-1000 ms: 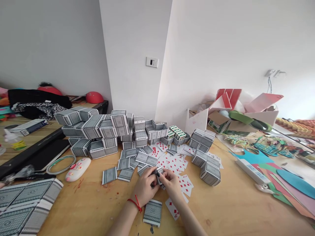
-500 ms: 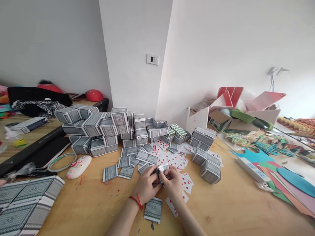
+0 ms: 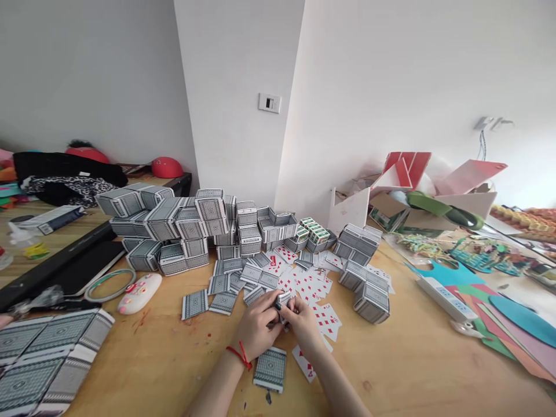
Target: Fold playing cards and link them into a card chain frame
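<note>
card piece: small folded playing card (image 3: 283, 302), grey patterned back, white edges; we see it mostly hidden by fingers
axis: we cannot tell
place: above the wooden table (image 3: 412, 365), before the face-up red cards (image 3: 310, 285)
grip: our left hand (image 3: 257, 328) and right hand (image 3: 303, 324) both pinch it

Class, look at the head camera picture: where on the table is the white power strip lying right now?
The white power strip lies on the right side of the wooden table, beside the blue paper sheet and right of the card boxes, well away from both hands.
</note>
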Tool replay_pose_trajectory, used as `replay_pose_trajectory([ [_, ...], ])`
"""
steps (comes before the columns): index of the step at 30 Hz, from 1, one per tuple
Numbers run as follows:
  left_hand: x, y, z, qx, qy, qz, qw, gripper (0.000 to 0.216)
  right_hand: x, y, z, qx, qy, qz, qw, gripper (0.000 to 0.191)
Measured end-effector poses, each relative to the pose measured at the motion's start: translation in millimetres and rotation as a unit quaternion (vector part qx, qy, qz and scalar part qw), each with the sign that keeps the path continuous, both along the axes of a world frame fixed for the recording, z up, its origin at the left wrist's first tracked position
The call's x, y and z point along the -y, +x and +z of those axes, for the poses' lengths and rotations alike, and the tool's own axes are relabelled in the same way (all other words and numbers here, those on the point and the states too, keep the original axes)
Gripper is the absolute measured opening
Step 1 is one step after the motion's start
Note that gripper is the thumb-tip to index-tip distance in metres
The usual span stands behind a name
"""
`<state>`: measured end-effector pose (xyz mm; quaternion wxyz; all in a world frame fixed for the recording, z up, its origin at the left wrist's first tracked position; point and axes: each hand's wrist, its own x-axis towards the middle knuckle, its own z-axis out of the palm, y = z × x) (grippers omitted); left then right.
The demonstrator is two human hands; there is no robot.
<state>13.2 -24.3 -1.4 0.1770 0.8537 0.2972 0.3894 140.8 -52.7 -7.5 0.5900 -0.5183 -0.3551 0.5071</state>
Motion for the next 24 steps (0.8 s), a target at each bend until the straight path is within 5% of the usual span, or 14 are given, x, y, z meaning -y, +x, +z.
replay_pose_trajectory([
  [7,3.4,1.0,5.1,0.023,0.003,-0.007,1.000,0.018,7.0,-8.9,15.5,-0.163,0.004,0.019,0.986,0.034],
  [20,3.5,3.6,6.8,0.026,-0.006,-0.031,0.999,0.014,3.6,-4.7,8.1,-0.090,-0.003,0.025,0.996,0.027],
  [24,2.2,1.8,9.8,0.064,-0.075,-0.035,0.994,0.007,1.3,2.0,6.9,-0.040,0.014,-0.016,0.999,0.030],
])
